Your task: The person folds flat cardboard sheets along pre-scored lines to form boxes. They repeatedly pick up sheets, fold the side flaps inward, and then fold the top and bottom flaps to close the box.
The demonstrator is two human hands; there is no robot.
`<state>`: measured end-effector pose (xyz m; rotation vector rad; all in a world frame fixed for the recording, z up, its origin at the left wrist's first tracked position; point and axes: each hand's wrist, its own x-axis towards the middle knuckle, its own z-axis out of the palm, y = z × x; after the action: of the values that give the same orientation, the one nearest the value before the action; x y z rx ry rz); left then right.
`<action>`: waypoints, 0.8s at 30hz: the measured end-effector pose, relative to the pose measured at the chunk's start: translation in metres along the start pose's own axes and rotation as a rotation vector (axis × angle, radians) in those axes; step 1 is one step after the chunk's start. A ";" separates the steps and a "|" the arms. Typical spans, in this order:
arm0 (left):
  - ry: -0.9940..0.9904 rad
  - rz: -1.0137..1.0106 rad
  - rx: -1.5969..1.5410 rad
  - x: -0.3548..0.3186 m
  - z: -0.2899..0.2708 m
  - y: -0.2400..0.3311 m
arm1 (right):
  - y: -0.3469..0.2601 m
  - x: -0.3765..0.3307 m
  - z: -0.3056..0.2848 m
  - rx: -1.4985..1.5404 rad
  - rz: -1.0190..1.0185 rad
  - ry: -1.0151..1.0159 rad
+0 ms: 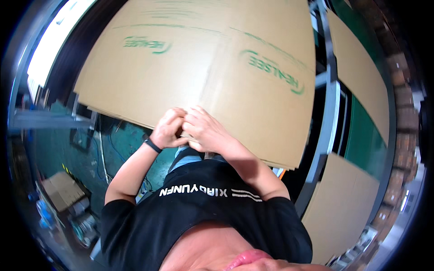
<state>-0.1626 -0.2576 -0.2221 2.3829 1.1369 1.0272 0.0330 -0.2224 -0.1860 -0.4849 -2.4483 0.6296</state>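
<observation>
Hands: left hand (168,130) and right hand (205,131) pressed together, pinching near edge of flattened brown cardboard box (199,63), green printed marks on both panels.

Single head view, steeply downward, close above the hands (187,131) and cardboard (203,72); own chest fills the near edge.

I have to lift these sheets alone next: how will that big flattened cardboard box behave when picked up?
The flattened cardboard box looks stiff but probably bends along its visible crease. It is thin, so likely light, yet wide and awkward. Both hands, left and right, grip its near edge.
</observation>
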 end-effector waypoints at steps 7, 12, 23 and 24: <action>-0.114 -0.107 0.052 -0.017 0.004 0.021 | -0.009 -0.016 0.019 0.015 0.032 0.016; -0.140 -0.118 0.146 -0.037 0.026 0.037 | -0.017 -0.047 0.032 -0.030 0.044 0.039; -0.167 -0.075 0.210 -0.034 0.014 0.019 | -0.007 -0.025 0.034 0.000 0.042 0.064; -0.174 -0.059 0.208 -0.034 0.014 0.015 | -0.006 -0.025 0.038 -0.017 0.053 0.051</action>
<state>-0.1587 -0.2928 -0.2396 2.5215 1.2956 0.6968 0.0289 -0.2511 -0.2212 -0.5676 -2.4012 0.6109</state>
